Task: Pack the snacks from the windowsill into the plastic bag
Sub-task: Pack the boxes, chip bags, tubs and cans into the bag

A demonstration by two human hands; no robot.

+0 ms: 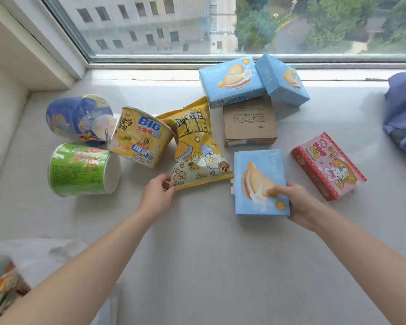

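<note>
The left hand (158, 193) pinches the near corner of the yellow popcorn bag (197, 146); the right hand (298, 205) grips the near blue biscuit box (259, 181). Both snacks lie on the windowsill (197, 254). Dragging the bag could topple the tilted yellow noodle cup (138, 137) just beside it. Bare sill opens toward the plastic bag (45, 252), low left.

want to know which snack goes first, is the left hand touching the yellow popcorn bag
Touching. The head view shows the left hand pinching the near corner of the yellow popcorn bag.
</note>
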